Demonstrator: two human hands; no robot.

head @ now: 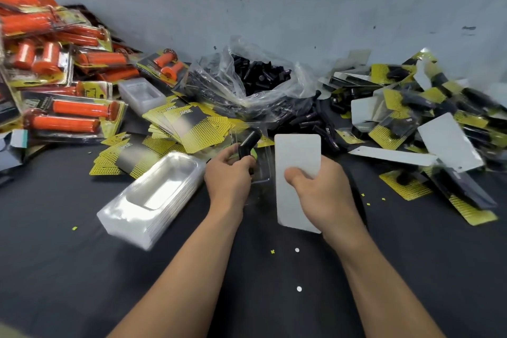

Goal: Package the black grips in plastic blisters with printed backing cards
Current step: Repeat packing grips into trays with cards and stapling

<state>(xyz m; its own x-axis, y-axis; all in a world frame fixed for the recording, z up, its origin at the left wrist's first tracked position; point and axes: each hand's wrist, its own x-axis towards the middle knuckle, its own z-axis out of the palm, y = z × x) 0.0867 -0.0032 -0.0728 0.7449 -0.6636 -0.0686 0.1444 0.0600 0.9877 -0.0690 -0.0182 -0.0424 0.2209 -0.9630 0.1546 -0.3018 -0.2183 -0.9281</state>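
— What's over on the far left?
— A heap of orange grips sealed in blister packs (55, 63), too many to count, piled against the wall. Beside it there's a small stack of clear plastic blister trays (140, 94) at the back and a bigger stack (153, 195) lying nearer on the dark tabletop (82, 269). That makes two stacks. Between them are fanned yellow-and-black printed backing cards (192, 123), more than I can count.
— And the hands?
— Two, both busy. The left hand (227, 175) has its fingers curled round the lower end of one black rubber grip (248, 143), which tilts up and away. One clear plastic blister (264, 170) lies right under it; whether the grip sits in it, I can't tell. The right hand (321, 189) pinches one backing card (297, 153), thumb on its blank white side, just beside the blister. Two round white paper dots (297, 250) lie between the forearms.
— Behind them?
— One clear plastic bag of black grips (260, 77), open at the top, with more spilled loose around it.
— Far right?
— A heap of finished black-grip packs (425, 107), uncountable, several turned white side up.
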